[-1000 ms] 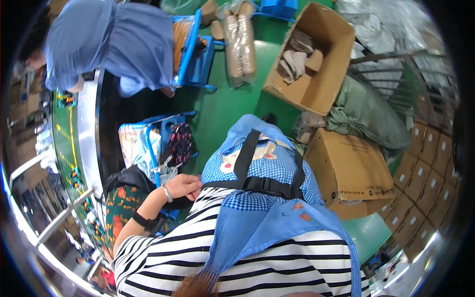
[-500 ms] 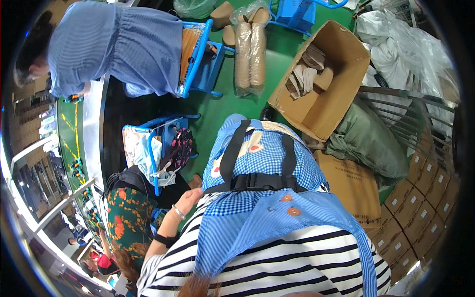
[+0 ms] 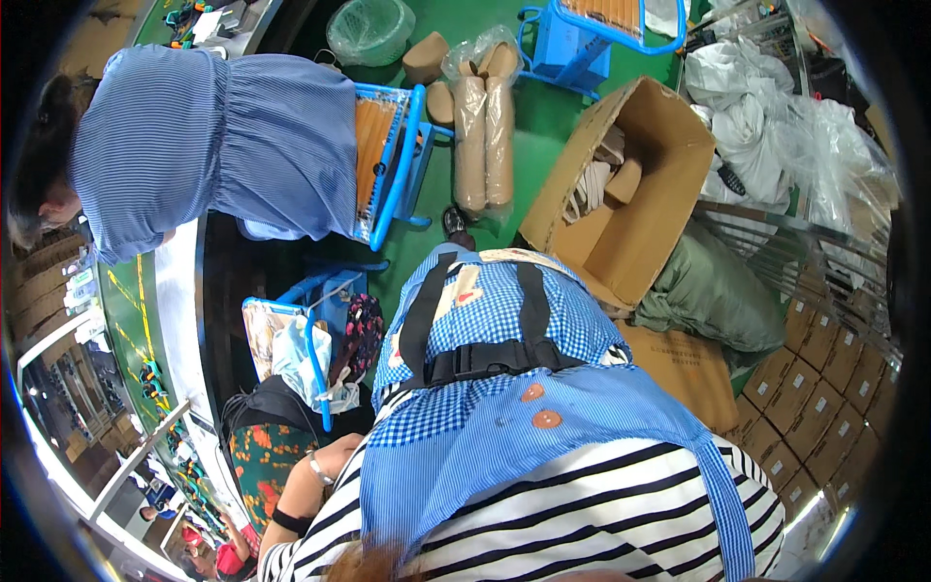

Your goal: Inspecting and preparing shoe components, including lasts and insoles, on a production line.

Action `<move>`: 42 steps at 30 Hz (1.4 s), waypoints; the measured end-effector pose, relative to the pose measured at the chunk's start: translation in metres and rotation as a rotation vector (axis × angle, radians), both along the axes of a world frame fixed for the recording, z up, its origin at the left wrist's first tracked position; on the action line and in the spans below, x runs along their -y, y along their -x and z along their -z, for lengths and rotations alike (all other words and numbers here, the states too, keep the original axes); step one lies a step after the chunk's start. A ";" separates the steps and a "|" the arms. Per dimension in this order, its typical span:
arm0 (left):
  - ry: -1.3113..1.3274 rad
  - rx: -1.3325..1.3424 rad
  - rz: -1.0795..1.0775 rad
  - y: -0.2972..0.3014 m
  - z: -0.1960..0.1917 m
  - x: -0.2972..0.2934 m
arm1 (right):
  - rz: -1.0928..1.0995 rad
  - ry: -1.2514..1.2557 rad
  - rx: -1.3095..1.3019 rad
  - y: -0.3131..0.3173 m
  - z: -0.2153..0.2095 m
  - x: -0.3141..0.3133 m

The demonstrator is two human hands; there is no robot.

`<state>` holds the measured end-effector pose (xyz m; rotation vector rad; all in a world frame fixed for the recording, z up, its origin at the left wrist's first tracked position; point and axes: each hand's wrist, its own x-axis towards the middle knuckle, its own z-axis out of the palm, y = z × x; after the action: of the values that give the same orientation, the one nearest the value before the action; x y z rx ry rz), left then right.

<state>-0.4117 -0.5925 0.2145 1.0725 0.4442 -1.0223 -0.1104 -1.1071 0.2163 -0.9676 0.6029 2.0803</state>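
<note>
My left hand [image 3: 339, 458] hangs at my left side, with a pale bracelet at the wrist. Its fingers are hidden behind the edge of my blue apron [image 3: 485, 427], so I cannot tell whether they hold anything. My right hand is out of view. Nearest to my left hand is a person in green floral clothing [image 3: 267, 470]. Just beyond stands a blue-framed chair [image 3: 315, 373] with a white plastic bag [image 3: 294, 351] and a dark floral bag [image 3: 363, 339] on it. A black shoe [image 3: 454, 221] shows ahead of my apron.
Ahead, plastic-wrapped tan rolls [image 3: 470, 145] lie on the green floor [image 3: 417, 189]. At right stands an open cardboard box [image 3: 669, 165] with pale pieces inside, beside a green sack [image 3: 722, 291] and stacked cartons [image 3: 815, 398]. A person in blue [image 3: 213, 145] sits by the workbench [image 3: 179, 320] at left.
The view has shifted, bringing the green basket and more of the far chair into sight. My left hand has moved down and back along my side. A black shoe has come out ahead of the apron.
</note>
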 end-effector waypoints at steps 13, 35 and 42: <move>-0.031 0.354 -0.433 -0.202 -0.091 -0.089 | 0.054 -0.496 0.539 -0.147 -0.077 -0.190; -1.307 0.260 -0.223 -0.452 0.148 -0.066 | -0.355 0.206 1.793 -0.481 0.097 -0.145; -0.866 -0.305 -0.421 -0.506 0.155 -0.072 | -0.526 0.336 1.706 -0.571 0.146 -0.102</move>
<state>0.0945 -0.5210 0.0595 1.4892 1.3826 -0.6012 0.4609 -1.0053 0.0700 -2.6873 -0.2874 0.7727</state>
